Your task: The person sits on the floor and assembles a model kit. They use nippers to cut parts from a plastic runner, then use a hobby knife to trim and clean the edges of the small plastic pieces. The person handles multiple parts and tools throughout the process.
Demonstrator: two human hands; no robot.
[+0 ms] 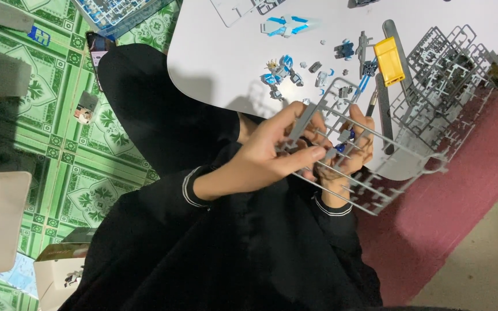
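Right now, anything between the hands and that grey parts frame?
Nothing visible. Both the left hand and right hand already grip the grey parts frame directly, above the lap at the white table edge.

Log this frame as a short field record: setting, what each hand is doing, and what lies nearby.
setting: white table above a green patterned floor
left hand: grips a grey plastic parts frame
right hand: holds the same frame from underneath, fingers around a small blue piece
on table: partly built blue and white figure, yellow tool, stack of grey frames
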